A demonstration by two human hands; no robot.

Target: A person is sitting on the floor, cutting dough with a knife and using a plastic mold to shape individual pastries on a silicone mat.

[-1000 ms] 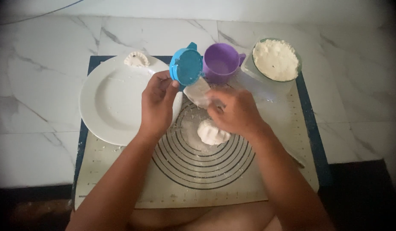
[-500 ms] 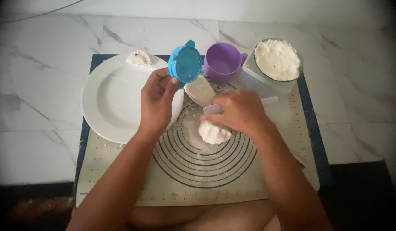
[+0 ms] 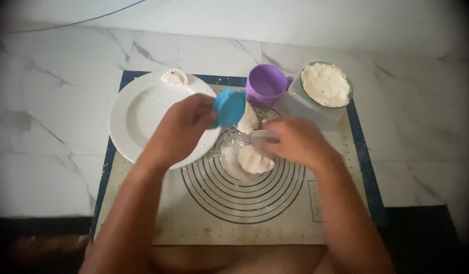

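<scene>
Left hand (image 3: 181, 129) grips the blue press (image 3: 229, 107), now tilted on edge above the mat (image 3: 234, 223); half a second ago its round face was turned up beside the purple cup (image 3: 266, 85). Dough (image 3: 247, 121) sits against the press's far side; whether inside or behind it cannot be told. Right hand (image 3: 295, 142) has slid down to the dough round (image 3: 255, 160), fingers pressed together on a pale tool. One dumpling (image 3: 174, 77) lies on the plate (image 3: 138, 116); the filling bowl (image 3: 326, 85) stays at the mat's far right corner.
</scene>
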